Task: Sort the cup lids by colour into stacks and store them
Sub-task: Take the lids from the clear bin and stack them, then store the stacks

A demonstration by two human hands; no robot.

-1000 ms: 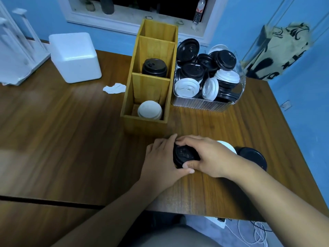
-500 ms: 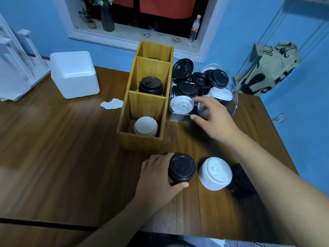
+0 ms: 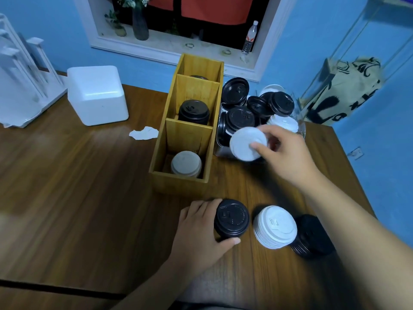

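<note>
A white lid [image 3: 248, 144] is pinched by the right hand [image 3: 288, 153], its fingers [image 3: 259, 147] clamped on the rim, in front of the clear bin [image 3: 220, 151] of mixed lids. A black stack [image 3: 231, 220] on the counter [image 3: 89, 198] is gripped by the left hand [image 3: 199, 231]. A white stack [image 3: 274, 227] and another black stack [image 3: 312, 236] are set beside it. Sorted stacks are held in the wooden box [image 3: 178, 184].

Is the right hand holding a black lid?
No, the right hand pinches a round white plastic lid.
</note>
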